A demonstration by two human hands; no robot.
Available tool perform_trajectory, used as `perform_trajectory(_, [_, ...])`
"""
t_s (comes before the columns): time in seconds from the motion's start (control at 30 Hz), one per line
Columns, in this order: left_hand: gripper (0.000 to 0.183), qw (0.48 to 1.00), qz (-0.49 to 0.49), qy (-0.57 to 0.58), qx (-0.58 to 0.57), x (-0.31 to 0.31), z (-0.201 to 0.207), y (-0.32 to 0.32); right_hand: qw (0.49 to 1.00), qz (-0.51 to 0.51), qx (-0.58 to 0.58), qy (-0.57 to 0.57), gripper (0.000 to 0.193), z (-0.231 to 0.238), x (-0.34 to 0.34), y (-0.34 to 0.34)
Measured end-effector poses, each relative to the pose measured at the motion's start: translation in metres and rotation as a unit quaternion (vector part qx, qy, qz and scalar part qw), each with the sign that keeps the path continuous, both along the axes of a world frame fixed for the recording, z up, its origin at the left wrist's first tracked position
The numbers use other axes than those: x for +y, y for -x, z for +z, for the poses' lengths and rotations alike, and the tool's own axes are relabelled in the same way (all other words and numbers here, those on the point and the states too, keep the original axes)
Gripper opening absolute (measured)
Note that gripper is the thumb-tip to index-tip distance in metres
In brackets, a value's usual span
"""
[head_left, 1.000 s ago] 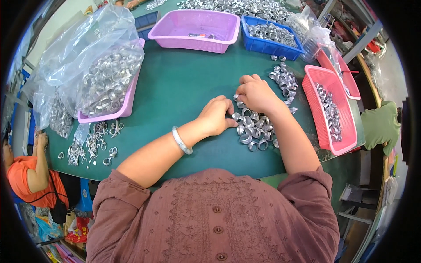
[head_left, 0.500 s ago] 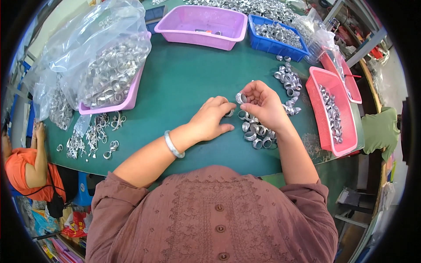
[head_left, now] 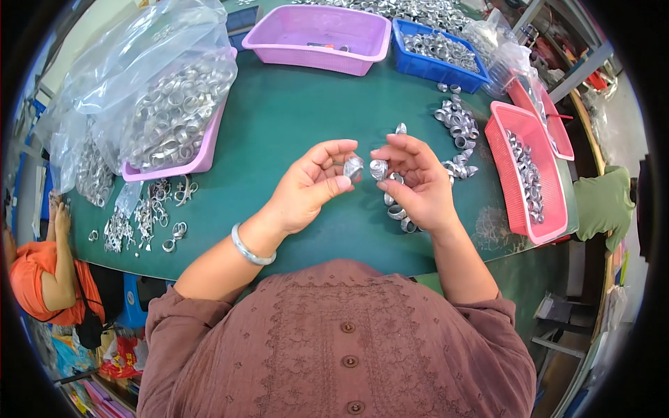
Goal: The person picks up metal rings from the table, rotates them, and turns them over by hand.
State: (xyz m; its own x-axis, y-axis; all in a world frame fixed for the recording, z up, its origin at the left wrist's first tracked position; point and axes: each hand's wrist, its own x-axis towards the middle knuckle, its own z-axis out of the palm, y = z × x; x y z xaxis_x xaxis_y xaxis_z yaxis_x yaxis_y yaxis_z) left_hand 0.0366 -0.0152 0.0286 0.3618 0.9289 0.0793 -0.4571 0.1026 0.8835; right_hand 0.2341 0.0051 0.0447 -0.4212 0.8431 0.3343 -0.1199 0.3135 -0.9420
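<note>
Between the thumb and fingers of my left hand point(head_left: 306, 182) is a silver ring point(head_left: 353, 166). My right hand point(head_left: 421, 184) pinches another silver ring point(head_left: 378, 169) by its side. The two rings are held close together above the green table point(head_left: 300, 104), a small gap between them. Below and partly behind my right hand lies a cluster of loose rings point(head_left: 397, 212), mostly hidden by it. One lone ring point(head_left: 401, 129) rests just beyond my right fingertips. A longer row of rings point(head_left: 457, 125) lies farther right.
A pink basket point(head_left: 496, 150) of rings stands right. At the back are a blue tray point(head_left: 418, 64) of rings and a purple basket point(head_left: 279, 52) with few items. Left, a bagged heap of rings point(head_left: 178, 115) fills another basket, near small jewellery pieces point(head_left: 143, 219). A person in orange point(head_left: 45, 279) is far left.
My left hand has risen off the table with a ring in its fingers. My right hand has lowered slightly and turned its ring toward the left one.
</note>
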Motion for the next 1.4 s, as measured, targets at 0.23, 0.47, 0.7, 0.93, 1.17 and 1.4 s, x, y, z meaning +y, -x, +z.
perform_trajectory(0.23, [0.052, 0.997, 0.007, -0.08, -0.013, -0.017, 0.007, 0.002, 0.997, 0.034, 0.046, -0.044, 0.056, -0.006, -0.011, 0.006])
perform_trajectory(0.47, [0.051, 0.993, 0.019, -0.119, -0.003, -0.022, 0.0, 0.004, 0.996, 0.027, 0.048, -0.071, 0.054, -0.01, -0.016, 0.009])
perform_trajectory(0.7, [0.053, 0.981, 0.035, -0.187, 0.048, -0.022, -0.005, 0.004, 0.997, -0.021, 0.048, -0.049, 0.05, -0.006, -0.016, 0.0])
perform_trajectory(0.93, [0.053, 0.983, 0.041, -0.167, 0.056, -0.021, -0.005, 0.003, 0.884, -0.402, -0.147, -0.188, 0.034, 0.037, 0.034, -0.132])
perform_trajectory(1.17, [0.049, 0.996, 0.048, -0.072, 0.031, -0.02, -0.004, 0.002, 0.765, -0.35, -0.435, -0.32, 0.032, 0.034, 0.058, -0.119])
perform_trajectory(1.4, [0.039, 0.999, 0.032, -0.019, 0.011, -0.019, -0.006, 0.001, 0.805, -0.073, -0.547, -0.218, 0.036, -0.004, 0.096, -0.037])
